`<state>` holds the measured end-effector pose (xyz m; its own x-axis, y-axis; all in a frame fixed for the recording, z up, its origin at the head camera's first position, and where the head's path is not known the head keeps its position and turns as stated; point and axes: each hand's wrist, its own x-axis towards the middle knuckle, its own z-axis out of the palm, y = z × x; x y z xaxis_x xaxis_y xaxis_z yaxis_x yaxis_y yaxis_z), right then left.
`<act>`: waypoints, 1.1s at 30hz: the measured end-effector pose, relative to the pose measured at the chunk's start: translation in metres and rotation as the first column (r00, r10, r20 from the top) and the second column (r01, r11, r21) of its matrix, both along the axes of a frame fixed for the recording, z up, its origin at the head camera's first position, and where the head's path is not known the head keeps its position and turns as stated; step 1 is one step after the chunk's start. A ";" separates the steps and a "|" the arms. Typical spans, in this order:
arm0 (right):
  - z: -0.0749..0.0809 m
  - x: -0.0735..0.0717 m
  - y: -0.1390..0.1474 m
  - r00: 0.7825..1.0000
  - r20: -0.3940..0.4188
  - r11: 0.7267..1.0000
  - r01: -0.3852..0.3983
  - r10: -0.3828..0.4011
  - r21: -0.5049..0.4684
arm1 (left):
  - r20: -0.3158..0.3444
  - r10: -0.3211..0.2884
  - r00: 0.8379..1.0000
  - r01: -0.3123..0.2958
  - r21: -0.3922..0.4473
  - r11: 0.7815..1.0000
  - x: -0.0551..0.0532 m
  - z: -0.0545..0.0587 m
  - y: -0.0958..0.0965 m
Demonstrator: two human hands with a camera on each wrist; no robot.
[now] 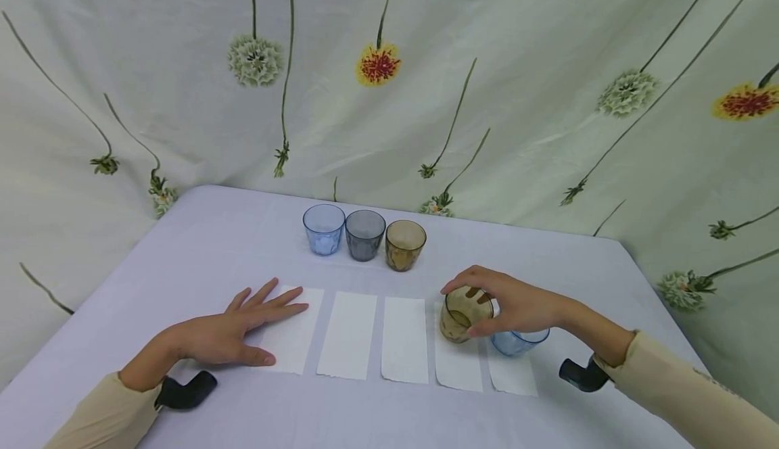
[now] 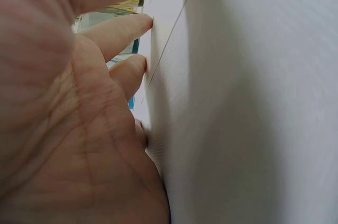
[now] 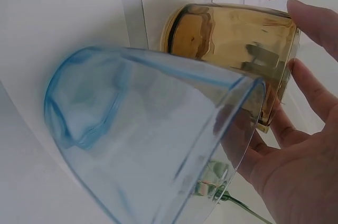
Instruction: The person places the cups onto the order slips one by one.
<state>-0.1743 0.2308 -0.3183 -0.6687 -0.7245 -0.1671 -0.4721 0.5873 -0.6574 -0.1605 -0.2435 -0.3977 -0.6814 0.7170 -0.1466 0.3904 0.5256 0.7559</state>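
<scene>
My right hand (image 1: 514, 303) grips an amber glass (image 1: 458, 320) around its rim, thumb on the near side and fingers over the far side. That glass stands over the fourth paper strip (image 1: 459, 371) from the left. Just right of it, a light blue glass (image 1: 517, 343) stands on the rightmost strip (image 1: 516, 378), partly behind the right hand; the right wrist view shows this blue glass (image 3: 142, 123) close up beside the amber glass (image 3: 227, 39). My left hand (image 1: 234, 334) lies flat with spread fingers, partly over the leftmost strip (image 1: 298, 341).
At the back stand a blue glass (image 1: 324, 230), a grey glass (image 1: 365, 236) and an amber glass (image 1: 404, 246) in a row. Two more white strips (image 1: 347, 334) lie mid-table on the white cloth (image 1: 255, 246). A flower-printed curtain (image 1: 487, 43) hangs behind.
</scene>
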 end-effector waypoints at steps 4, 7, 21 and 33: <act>-0.002 0.001 -0.001 1.000 0.002 1.000 0.005 -0.005 0.006 | 0.002 0.006 1.000 -0.006 -0.004 1.000 0.000 0.001 0.000; -0.003 0.001 -0.001 1.000 -0.007 1.000 0.006 -0.006 0.016 | 0.005 0.007 1.000 -0.007 -0.006 1.000 0.000 0.001 0.000; -0.003 0.003 -0.001 1.000 -0.011 1.000 0.004 -0.004 0.027 | 0.010 0.002 1.000 -0.002 -0.002 1.000 0.000 0.002 0.000; 0.000 0.009 0.007 0.993 -0.115 1.000 0.017 -0.019 -0.018 | -0.001 0.003 1.000 -0.003 -0.002 1.000 0.000 -0.001 0.000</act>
